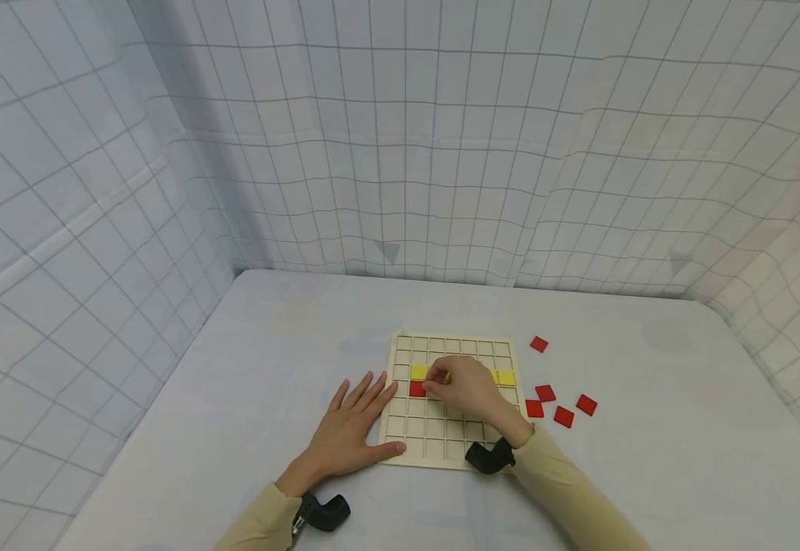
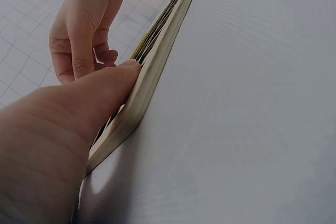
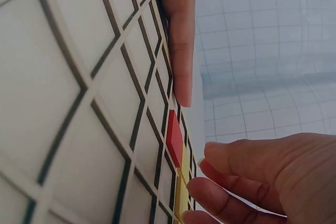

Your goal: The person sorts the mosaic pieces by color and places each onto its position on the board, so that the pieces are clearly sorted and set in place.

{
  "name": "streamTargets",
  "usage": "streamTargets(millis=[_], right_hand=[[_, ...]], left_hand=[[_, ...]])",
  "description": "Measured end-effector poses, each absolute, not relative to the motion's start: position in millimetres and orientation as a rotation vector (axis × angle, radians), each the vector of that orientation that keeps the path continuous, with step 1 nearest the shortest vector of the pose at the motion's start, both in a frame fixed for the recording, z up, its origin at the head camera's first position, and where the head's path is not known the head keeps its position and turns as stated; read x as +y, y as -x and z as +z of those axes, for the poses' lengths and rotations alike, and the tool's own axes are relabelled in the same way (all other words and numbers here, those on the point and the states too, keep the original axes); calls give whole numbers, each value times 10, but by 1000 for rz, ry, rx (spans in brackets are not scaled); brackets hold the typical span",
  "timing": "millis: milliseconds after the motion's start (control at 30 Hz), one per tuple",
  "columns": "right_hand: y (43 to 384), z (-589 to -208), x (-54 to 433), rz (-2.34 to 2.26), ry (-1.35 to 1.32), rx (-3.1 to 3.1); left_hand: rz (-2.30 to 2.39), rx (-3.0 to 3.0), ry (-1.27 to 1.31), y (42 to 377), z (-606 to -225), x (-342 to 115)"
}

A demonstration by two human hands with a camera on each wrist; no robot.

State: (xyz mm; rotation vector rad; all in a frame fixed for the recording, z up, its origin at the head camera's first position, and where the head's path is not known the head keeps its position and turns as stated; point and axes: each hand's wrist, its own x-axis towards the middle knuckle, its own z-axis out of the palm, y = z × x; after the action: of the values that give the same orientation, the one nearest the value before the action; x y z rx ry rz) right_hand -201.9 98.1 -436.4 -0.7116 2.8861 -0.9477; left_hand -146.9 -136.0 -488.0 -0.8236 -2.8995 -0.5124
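Observation:
A cream grid board (image 1: pixel 400 451) lies on the table. On it a red square tile (image 1: pixel 417 389) sits in a cell just below a row of yellow tiles (image 1: pixel 506 378). My left hand (image 1: pixel 348 432) lies spread at the board's left side, its fingertips on the left edge and its thumb touching the near left corner. Over the board, my right hand (image 1: pixel 465 386) has its fingers bent loosely beside the red tile and covers part of the yellow row. In the right wrist view, no tile shows between its thumb and fingers (image 3: pixel 212 198).
Several loose red tiles (image 1: pixel 564 417) are scattered on the table right of the board, one of them (image 1: pixel 539 344) farther back. White grid-patterned curtains (image 1: pixel 441 153) enclose the table's back and sides. A dark wrist device (image 1: pixel 489 458) hangs over the board's near edge.

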Motion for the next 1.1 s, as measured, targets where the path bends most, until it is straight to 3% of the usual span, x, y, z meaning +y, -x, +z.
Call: streamTargets(millis=[1100], right_hand=[[1859,-4301,2157,-909,567,2944]], left_hand=[[-524,-2917,821,1457,-4865,-1359]])
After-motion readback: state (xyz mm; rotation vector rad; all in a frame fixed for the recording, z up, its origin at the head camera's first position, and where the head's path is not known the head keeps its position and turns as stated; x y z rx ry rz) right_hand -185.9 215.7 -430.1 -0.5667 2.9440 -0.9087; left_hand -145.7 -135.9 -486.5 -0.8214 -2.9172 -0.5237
